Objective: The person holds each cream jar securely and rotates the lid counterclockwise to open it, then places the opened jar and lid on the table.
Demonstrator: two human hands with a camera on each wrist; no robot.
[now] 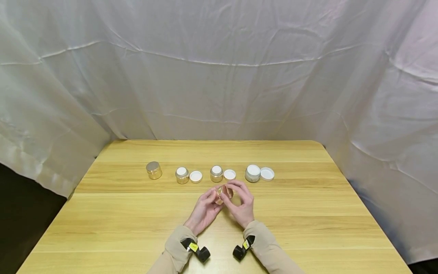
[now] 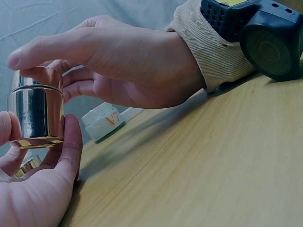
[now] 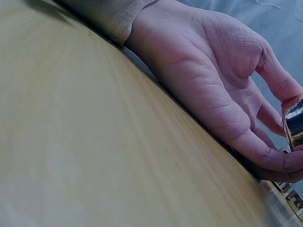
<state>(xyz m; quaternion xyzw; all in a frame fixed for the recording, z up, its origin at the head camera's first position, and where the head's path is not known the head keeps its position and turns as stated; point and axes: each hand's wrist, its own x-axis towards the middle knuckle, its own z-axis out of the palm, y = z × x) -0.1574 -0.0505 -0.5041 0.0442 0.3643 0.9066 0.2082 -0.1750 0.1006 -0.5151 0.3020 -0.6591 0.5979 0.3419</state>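
Note:
In the head view, my two hands meet over the middle of the table around a shiny gold cosmetic jar [image 1: 219,198] with its gold lid [image 1: 230,193]. My left hand [image 1: 204,213] grips the jar's body. My right hand [image 1: 243,205] holds the lid end with thumb and fingers. In the left wrist view the jar [image 2: 40,111] is held up off the table, and a narrow dark seam runs between body and lid. Small dark lettering marks its side. Only an edge of the jar [image 3: 294,122] shows in the right wrist view.
Behind the hands stand a closed gold jar [image 1: 154,170], two gold jars with white tops [image 1: 182,175] [image 1: 216,174] and a larger white-topped jar [image 1: 253,173]. White-lined lids [image 1: 196,176] [image 1: 229,174] [image 1: 267,174] lie beside the last three. Grey curtains [image 1: 219,95] surround the wooden table [image 1: 119,228].

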